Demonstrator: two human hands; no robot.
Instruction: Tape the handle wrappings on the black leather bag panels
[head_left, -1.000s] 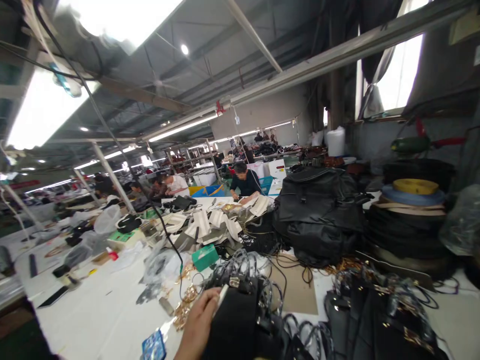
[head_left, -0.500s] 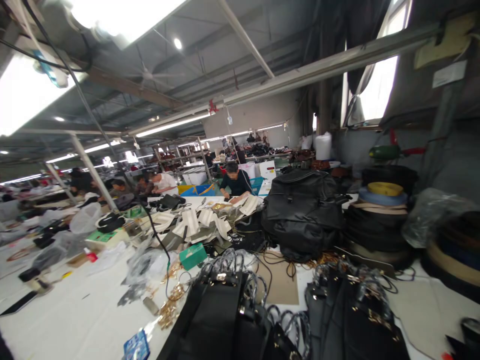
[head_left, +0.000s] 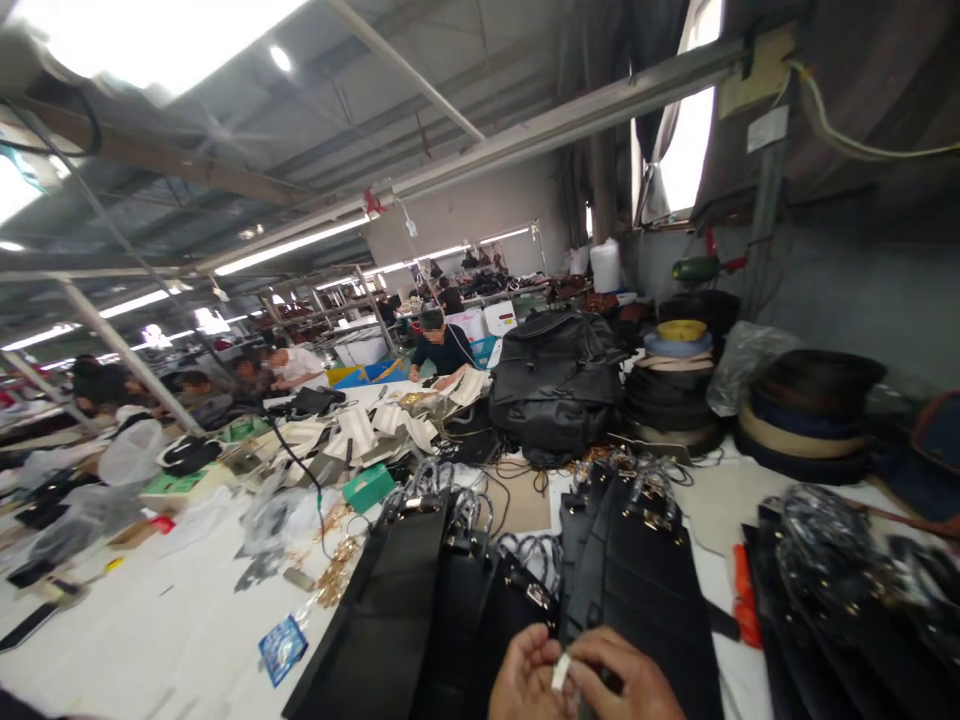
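Low in the head view, my left hand point(head_left: 523, 672) and my right hand point(head_left: 626, 678) are close together, both with curled fingers. Between their fingertips is a small white piece point(head_left: 561, 672), too small to name; the fingers of both hands press at it. Something dark shows under my right fingers, mostly hidden. Directly behind the hands lie black bag panels point(head_left: 637, 575) with gold hardware and plastic-wrapped handles. Another black pile point(head_left: 394, 590) of the same kind lies to the left.
Gold metal fittings point(head_left: 339, 572), a blue packet point(head_left: 283, 648) and a green box point(head_left: 369, 487) lie on the white table point(head_left: 187, 640). A black backpack point(head_left: 555, 385) stands behind, beside stacked strap rolls point(head_left: 806, 420). More wrapped black pieces point(head_left: 832, 590) lie right. A co-worker point(head_left: 442, 345) sits farther back.
Both my hands have come into view at the bottom with the small white piece. The view has turned to the right, showing more black pieces and strap rolls there.
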